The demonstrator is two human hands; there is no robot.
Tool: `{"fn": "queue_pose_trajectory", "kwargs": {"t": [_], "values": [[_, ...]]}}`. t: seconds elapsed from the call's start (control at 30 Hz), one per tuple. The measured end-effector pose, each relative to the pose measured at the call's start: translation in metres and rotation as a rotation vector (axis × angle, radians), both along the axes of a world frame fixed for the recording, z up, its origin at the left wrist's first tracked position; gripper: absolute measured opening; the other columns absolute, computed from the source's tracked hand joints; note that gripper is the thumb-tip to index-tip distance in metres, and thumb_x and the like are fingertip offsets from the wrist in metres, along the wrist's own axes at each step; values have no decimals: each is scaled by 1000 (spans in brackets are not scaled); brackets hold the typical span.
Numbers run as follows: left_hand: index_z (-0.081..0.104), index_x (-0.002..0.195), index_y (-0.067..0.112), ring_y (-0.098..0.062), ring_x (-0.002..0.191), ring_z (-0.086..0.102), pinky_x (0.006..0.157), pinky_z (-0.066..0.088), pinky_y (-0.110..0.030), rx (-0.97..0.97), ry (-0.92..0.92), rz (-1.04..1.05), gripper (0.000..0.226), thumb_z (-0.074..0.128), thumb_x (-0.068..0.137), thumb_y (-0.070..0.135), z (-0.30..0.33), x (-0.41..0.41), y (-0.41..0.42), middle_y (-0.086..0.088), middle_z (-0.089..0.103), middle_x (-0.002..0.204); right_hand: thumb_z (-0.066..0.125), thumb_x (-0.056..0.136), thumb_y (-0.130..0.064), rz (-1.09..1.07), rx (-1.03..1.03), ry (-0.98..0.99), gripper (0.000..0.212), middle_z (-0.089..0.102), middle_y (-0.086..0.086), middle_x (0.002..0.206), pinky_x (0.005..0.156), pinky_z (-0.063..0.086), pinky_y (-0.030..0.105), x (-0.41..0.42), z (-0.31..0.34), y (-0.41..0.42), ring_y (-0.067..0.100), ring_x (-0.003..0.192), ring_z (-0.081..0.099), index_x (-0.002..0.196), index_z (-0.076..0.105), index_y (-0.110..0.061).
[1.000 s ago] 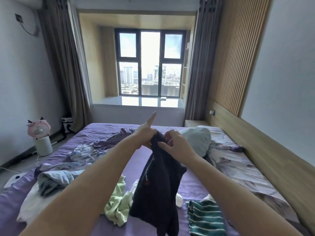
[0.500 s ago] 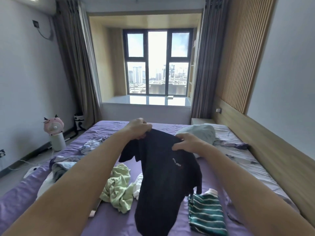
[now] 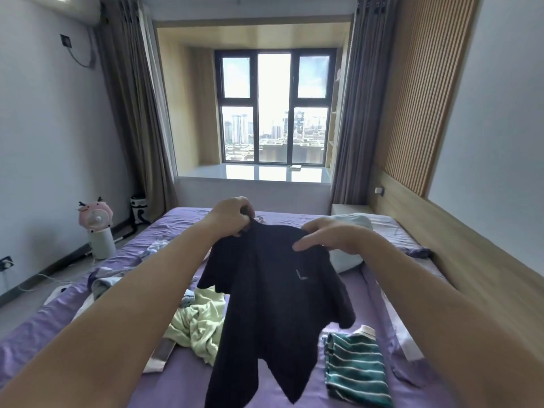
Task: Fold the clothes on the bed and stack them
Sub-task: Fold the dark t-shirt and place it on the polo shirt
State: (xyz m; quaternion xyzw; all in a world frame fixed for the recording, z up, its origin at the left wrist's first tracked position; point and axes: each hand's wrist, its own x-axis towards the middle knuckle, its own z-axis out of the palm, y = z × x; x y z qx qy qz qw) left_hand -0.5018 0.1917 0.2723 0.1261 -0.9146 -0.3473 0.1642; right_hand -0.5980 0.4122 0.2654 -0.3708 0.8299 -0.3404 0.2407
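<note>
I hold a dark navy short-sleeved shirt [image 3: 273,304] up in the air over the purple bed [image 3: 188,384]. My left hand [image 3: 232,216] grips its top edge near the collar. My right hand [image 3: 329,235] holds the other shoulder, thumb stretched across the front of the cloth. The shirt hangs spread, a small pale logo on its chest. Below it lie a crumpled light-green garment [image 3: 200,322] and a folded green-and-white striped garment [image 3: 356,366].
A heap of bluish and purple clothes [image 3: 109,278] lies at the bed's left. A pale pillow [image 3: 353,225] rests near the wooden headboard [image 3: 477,260] on the right. A pink fan [image 3: 95,216] stands on the floor at left; the window is beyond the bed.
The bunched shirt has been spread open between my hands, which moved apart. My left forefinger, pointing before, now curls on the cloth. The view has tilted up slightly.
</note>
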Motion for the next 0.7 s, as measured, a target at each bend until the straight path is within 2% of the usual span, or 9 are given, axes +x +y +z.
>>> {"fn": "queue_pose_trajectory", "kwargs": {"t": [0.1, 0.17, 0.23, 0.3, 0.4, 0.5, 0.57, 0.63, 0.7], "values": [[59, 87, 12, -22, 67, 64, 67, 57, -38, 487, 23, -56, 13, 47, 88, 9, 12, 0, 14, -6, 61, 77, 68, 85, -21, 64, -245, -176, 24, 68, 10, 94, 77, 53, 28, 9, 7, -11, 17, 89, 65, 99, 68, -1], [58, 89, 13, -19, 67, 61, 73, 57, -40, 658, 7, -72, 8, 54, 88, 19, 17, 0, 20, -5, 58, 76, 59, 90, -11, 57, -382, -153, 22, 66, 13, 96, 75, 54, 28, 15, 11, -25, 17, 88, 64, 102, 67, 5], [56, 91, 12, -18, 71, 57, 79, 55, -41, 639, 26, -100, 5, 56, 88, 15, 17, -3, 19, -6, 54, 80, 53, 88, 0, -47, -437, 107, 23, 63, 9, 102, 72, 50, 21, 19, 15, -38, 10, 84, 59, 107, 66, 1], [54, 96, 13, -18, 79, 54, 79, 53, -38, 484, 33, -158, 16, 53, 85, 2, 15, -6, 16, -8, 53, 89, 53, 86, 3, -71, -410, 326, 41, 55, 4, 125, 81, 44, 16, 16, 19, -48, 9, 104, 54, 125, 56, -10], [51, 97, 20, -15, 83, 50, 73, 45, -27, 346, 8, -258, 32, 50, 78, -6, 16, -5, 16, -4, 52, 95, 60, 88, -2, 50, -391, 157, 67, 40, -5, 144, 96, 41, 27, 13, 24, -54, 10, 131, 38, 145, 31, -23], [49, 105, 23, -18, 94, 57, 75, 49, -29, 394, -25, -301, 45, 54, 65, 2, 15, -3, 14, -6, 55, 105, 61, 87, -1, 131, -375, -16, 73, 50, -9, 131, 92, 47, 27, 9, 26, -62, 8, 110, 56, 147, 26, -27], [47, 111, 22, -25, 98, 60, 76, 52, -32, 434, -22, -244, 50, 55, 65, 3, 13, -3, 9, -12, 57, 110, 64, 86, -8, 93, -316, 45, 61, 62, 1, 119, 88, 49, 28, 7, 30, -66, 16, 101, 61, 140, 41, -23], [43, 117, 22, -23, 92, 62, 69, 51, -28, 442, -10, -179, 50, 57, 75, 1, 8, -1, 3, -12, 59, 108, 70, 84, -18, 40, -234, 220, 33, 66, 6, 94, 75, 49, 29, 5, 33, -69, 18, 83, 61, 115, 63, -13], [42, 121, 22, -20, 86, 64, 65, 51, -25, 461, -6, -185, 48, 59, 80, 3, -2, 3, -3, -7, 63, 101, 71, 83, -27, 26, -189, 345, 18, 59, 0, 74, 60, 41, 22, 5, 33, -74, 11, 67, 53, 89, 67, -11]]}}
